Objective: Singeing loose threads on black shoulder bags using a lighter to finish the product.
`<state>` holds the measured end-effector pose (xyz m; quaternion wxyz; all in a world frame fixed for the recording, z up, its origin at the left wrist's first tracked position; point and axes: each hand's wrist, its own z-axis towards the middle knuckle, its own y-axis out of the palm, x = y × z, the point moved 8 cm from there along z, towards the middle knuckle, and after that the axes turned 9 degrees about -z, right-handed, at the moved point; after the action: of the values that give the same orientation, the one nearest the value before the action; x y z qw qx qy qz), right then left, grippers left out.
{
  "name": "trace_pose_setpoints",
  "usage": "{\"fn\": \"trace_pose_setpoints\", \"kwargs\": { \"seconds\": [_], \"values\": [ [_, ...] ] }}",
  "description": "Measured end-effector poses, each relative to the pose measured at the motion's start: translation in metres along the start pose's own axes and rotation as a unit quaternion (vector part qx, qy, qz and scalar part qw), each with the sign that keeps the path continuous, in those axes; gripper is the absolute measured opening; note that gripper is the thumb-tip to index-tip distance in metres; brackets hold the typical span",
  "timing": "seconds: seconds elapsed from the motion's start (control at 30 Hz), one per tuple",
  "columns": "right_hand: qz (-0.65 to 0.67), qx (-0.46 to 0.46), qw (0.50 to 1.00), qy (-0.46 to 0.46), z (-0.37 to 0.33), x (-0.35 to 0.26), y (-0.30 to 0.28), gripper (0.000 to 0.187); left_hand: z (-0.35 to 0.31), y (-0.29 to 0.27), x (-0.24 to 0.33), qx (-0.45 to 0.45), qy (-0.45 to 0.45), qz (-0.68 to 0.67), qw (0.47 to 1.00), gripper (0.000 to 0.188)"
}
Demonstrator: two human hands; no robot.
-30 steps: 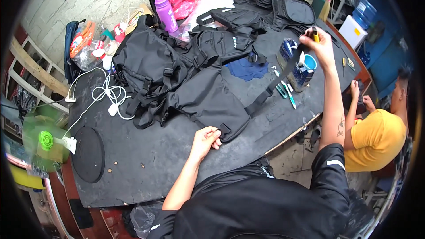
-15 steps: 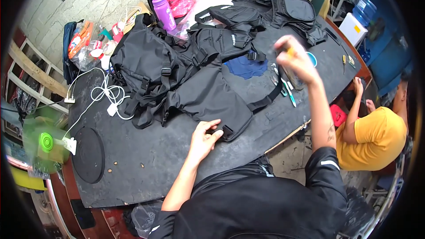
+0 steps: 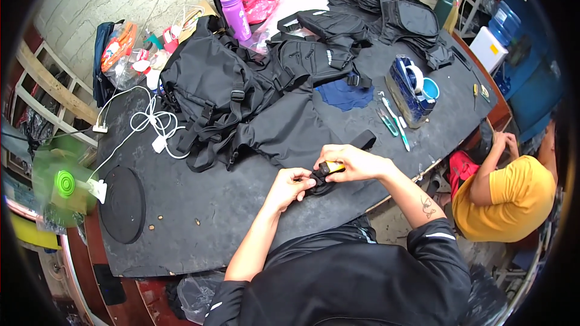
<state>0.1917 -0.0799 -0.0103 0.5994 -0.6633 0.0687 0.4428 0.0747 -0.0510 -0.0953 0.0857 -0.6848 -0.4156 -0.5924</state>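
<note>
A black fabric bag [image 3: 283, 124] lies across the table in front of me, its near corner bunched up between my hands. My left hand [image 3: 288, 188] pinches that corner, where a dark strap or buckle piece shows. Closed around a small yellow-and-black object [image 3: 334, 167], my right hand [image 3: 353, 164] brings it against the bunched corner, close to the left fingertips. The fingers hide much of this object, and its exact kind cannot be made out. A loose black strap [image 3: 364, 139] sticks out just beyond the right hand.
More black bags [image 3: 211, 78] cover the table's far side. Right of them lie navy cloth [image 3: 345, 94], teal-handled snips [image 3: 387, 122], a pen [image 3: 402, 133] and a blue tape dispenser [image 3: 406, 93]. White cables [image 3: 151, 122] and a black disc [image 3: 122, 205] lie left. A person in yellow [image 3: 513, 199] sits at right.
My right hand has come down and left from above the tape dispenser to the bag's corner, carrying the yellow-and-black object. The corner is now lifted and bunched; the dispenser has come into view.
</note>
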Motion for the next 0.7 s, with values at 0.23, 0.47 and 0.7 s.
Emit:
{"fn": "trace_pose_setpoints", "kwargs": {
  "seconds": [0.23,0.47,0.7],
  "values": [
    [0.046,0.006,0.998,0.032,-0.011,0.0,0.012,0.033,0.001,-0.005,-0.012,0.016,0.019,-0.035,0.999,0.016],
    [0.134,0.087,0.987,0.012,-0.015,0.007,0.023,0.042,0.005,-0.007,-0.009,-0.012,0.019,0.011,1.0,0.014],
    [0.039,0.058,0.998,0.007,-0.016,0.003,0.05,0.059,0.007,-0.008,-0.004,0.014,0.032,0.025,0.999,0.013]
  ]
}}
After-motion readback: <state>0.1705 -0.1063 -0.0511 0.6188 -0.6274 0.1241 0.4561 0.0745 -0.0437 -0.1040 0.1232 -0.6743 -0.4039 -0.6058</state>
